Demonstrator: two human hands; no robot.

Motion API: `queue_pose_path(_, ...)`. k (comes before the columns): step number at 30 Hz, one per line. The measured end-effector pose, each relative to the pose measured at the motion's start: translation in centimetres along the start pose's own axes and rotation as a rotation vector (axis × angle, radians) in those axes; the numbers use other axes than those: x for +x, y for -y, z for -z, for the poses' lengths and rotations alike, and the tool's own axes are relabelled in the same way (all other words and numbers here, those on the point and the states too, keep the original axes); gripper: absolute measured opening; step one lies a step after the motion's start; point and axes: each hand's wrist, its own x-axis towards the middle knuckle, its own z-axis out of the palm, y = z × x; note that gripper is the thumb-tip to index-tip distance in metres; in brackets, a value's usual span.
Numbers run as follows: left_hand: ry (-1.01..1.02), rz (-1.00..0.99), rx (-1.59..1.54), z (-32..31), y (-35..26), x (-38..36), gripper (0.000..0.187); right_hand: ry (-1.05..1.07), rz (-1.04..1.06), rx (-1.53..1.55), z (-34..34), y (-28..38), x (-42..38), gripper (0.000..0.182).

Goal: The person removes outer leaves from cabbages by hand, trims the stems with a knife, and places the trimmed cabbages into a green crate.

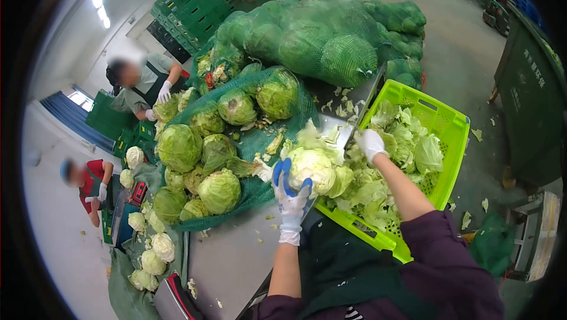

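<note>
We grip cabbage (312, 169) in left hand (290, 193), knife (345, 134) clenched in right hand (370, 143); crate (450, 137) half-full of trimmings, untrimmed heads (201, 148) heaped beside.

**Leaf, mesh, steel and plastic**

The cabbage (312, 167) looked waxy and crinkled. A woven white glove with blue rubbery fingers (284, 173) covered the left hand (290, 199). The crate (452, 137) was glossy lime plastic, the worktop (227, 261) dull brushed metal, the sacks (331, 36) coarse green netting.

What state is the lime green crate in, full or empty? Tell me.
Largely full. The lime green crate holds a heap of loose cabbage leaves across most of its floor, though its far walls still show.
</note>
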Motion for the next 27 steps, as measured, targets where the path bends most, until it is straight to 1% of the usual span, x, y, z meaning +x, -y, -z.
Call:
queue_pose_path(2, -0.242, 0.065, -0.087, -0.3, 1.5, -0.7, 0.066, -0.083, -0.017, -0.051, 3.1, 1.1, -2.9, 0.064)
queue_pose_path(3, -0.262, 0.149, -0.035, 0.0, 2.0, -0.8, 0.068, -0.130, 0.068, 0.083, 4.1, 2.3, -5.1, 0.072)
queue_pose_path(4, -0.260, 0.152, -0.035, 0.7, 0.8, -0.4, 0.068, -0.179, 0.154, 0.218, 4.0, 3.9, -7.0, 0.081)
queue_pose_path(6, -0.011, 0.300, 0.246, 2.2, -3.9, 0.9, 0.067, -0.115, 0.215, 0.269, 1.4, 5.9, -10.6, 0.075)
queue_pose_path(7, 0.036, 0.245, 0.292, 2.3, -4.3, 1.2, 0.062, 0.187, 0.088, 0.313, 2.1, 8.1, -12.0, 0.075)
queue_pose_path(8, 0.040, 0.243, 0.292, 2.3, -4.8, 1.6, 0.062, 0.487, -0.042, 0.354, 3.3, 9.9, -13.2, 0.075)
queue_pose_path(9, 0.080, 0.046, 0.590, 2.5, -5.3, 1.9, 0.060, 0.485, -0.044, 0.358, 3.7, 10.2, -13.5, 0.075)
queue_pose_path(10, 0.117, -0.157, 0.885, 2.6, -5.4, 2.3, 0.058, 0.489, -0.042, 0.403, 4.0, 10.5, -13.7, 0.071)
queue_pose_path(11, 0.155, -0.185, 0.759, 2.6, -4.4, 2.4, 0.054, 0.496, -0.039, 0.445, 3.9, 10.7, -13.7, 0.066)
queue_pose_path(12, 0.160, -0.179, 0.761, 2.7, -3.2, 2.4, 0.054, 0.502, -0.043, 0.445, 3.4, 10.3, -13.6, 0.066)
queue_pose_path(14, 0.141, 0.004, 0.291, 3.0, -1.2, 2.8, 0.050, 0.388, 0.089, 0.456, 1.6, 7.8, -12.2, 0.050)
queue_pose_path(15, 0.150, 0.132, 0.115, 3.3, -1.0, 3.1, 0.047, 0.269, 0.099, 0.304, 0.1, 6.1, -11.1, 0.043)
queue_pose_path(16, 0.141, 0.218, -0.071, 3.8, -0.5, 3.1, 0.046, 0.150, 0.112, 0.155, -1.2, 4.5, -10.0, 0.037)
queue_pose_path(18, 0.108, 0.371, -0.354, 5.5, 2.7, 2.5, 0.047, 0.084, -0.074, 0.361, -1.6, -0.2, -7.7, 0.037)
queue_pose_path(19, 0.129, 0.409, -0.412, 6.6, 1.9, 2.5, 0.048, 0.034, -0.122, 0.150, -0.8, -2.6, -6.7, 0.043)
queue_pose_path(20, 0.123, 0.405, -0.405, 7.2, 1.7, 2.5, 0.048, -0.015, -0.171, -0.061, -0.5, -3.9, -6.0, 0.050)
queue_pose_path(22, 0.347, 0.159, -0.019, 7.7, 1.4, 2.6, 0.047, -0.117, -0.078, -0.102, 2.2, -1.9, -7.5, 0.069)
queue_pose_path(23, 0.333, 0.145, 0.026, 7.2, 0.3, 2.8, 0.047, -0.143, 0.006, -0.038, 3.5, 1.1, -9.0, 0.077)
queue_pose_path(24, 0.335, 0.152, 0.020, 6.2, -0.4, 3.0, 0.047, -0.023, 0.055, 0.014, 4.3, 4.1, -10.1, 0.078)
queue_pose_path(25, 0.243, 0.235, -0.112, 5.0, -1.0, 3.2, 0.048, 0.053, 0.135, 0.036, 3.6, 5.7, -10.5, 0.081)
queue_pose_path(26, 0.148, 0.311, -0.243, 4.1, -1.3, 3.3, 0.048, 0.113, 0.244, 0.131, 3.3, 7.5, -10.9, 0.086)
queue_pose_path(27, 0.121, 0.183, 0.014, 3.1, 0.0, 3.2, 0.046, 0.165, 0.269, 0.135, 3.3, 9.5, -10.9, 0.086)
